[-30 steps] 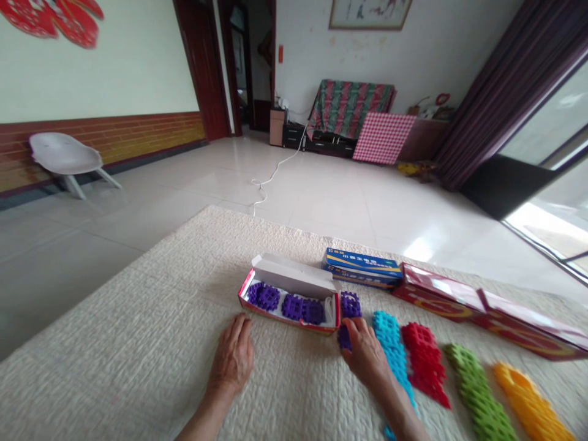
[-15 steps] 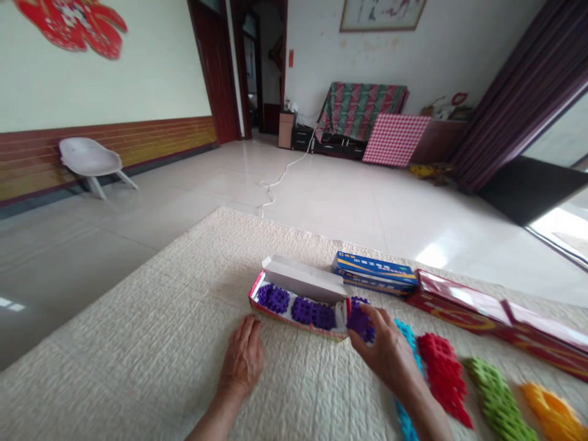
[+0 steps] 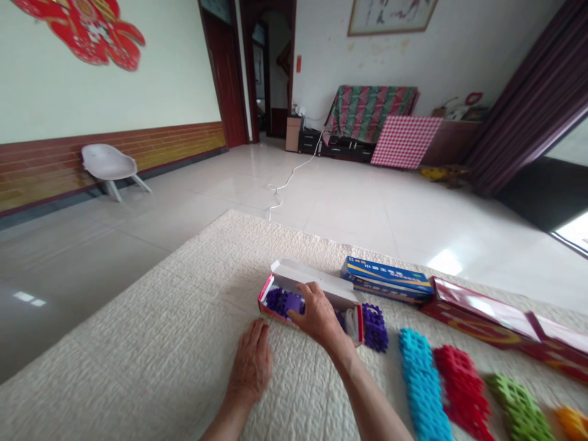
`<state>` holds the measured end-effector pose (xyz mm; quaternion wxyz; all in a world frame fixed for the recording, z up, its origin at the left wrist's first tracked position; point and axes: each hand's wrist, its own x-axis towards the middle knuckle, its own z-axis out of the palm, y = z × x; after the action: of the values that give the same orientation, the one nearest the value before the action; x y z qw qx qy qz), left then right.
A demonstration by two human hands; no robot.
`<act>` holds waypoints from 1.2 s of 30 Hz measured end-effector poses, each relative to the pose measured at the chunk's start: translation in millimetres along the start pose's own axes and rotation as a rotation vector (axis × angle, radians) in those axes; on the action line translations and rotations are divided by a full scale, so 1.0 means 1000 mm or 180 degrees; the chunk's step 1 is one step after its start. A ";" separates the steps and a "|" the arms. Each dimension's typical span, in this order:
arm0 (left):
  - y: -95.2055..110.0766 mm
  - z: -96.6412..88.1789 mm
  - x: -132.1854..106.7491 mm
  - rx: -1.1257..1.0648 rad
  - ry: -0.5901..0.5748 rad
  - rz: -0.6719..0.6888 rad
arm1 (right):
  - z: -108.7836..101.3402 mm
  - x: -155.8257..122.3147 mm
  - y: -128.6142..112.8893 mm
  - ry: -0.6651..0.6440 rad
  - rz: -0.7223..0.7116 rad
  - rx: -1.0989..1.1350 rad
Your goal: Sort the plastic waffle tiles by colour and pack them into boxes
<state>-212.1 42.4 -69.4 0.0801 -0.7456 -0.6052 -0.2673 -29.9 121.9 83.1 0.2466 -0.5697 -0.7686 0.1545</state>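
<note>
An open white-lined cardboard box (image 3: 321, 277) lies on the quilted cover, its lid flap raised at the back. Inside are several purple lattice toy blocks (image 3: 276, 300) and something white at the right end. My right hand (image 3: 316, 312) reaches into the box, thumb and fingers around a purple block (image 3: 294, 302); the hand hides part of the contents. Close to the box's front left corner, my left hand (image 3: 252, 361) lies flat on the cover, holding nothing. More purple blocks (image 3: 375, 327) lie in a row just right of the box.
Rows of blue blocks (image 3: 425, 386), red blocks (image 3: 463, 389), green blocks (image 3: 521, 407) and yellow blocks (image 3: 572, 422) lie to the right. Behind them stand a blue box (image 3: 388, 280) and a long red box (image 3: 482, 312). The cover's edge (image 3: 229, 211) borders the tiled floor.
My right hand has moved left from the purple blocks beside the box to those inside it. My left hand stays on the cover. The view has shifted slightly.
</note>
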 end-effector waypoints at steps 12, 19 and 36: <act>0.002 -0.008 0.004 -0.0040 -0.0215 -0.0069 | 0.035 -0.193 0.073 0.1249 0.0422 -0.0054; 0.002 -0.006 0.006 -0.0102 -0.0127 -0.0099 | 0.054 -0.203 0.084 0.1192 0.0300 -0.0487; 0.008 -0.014 0.009 -0.0417 -0.0193 -0.0210 | 0.051 -0.200 0.067 0.1070 0.0437 -0.0690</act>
<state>-207.5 42.2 -51.1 0.0040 -0.7367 -0.6128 -0.2861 41.2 -45.6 -34.0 0.2975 -0.6617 -0.6882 -0.0099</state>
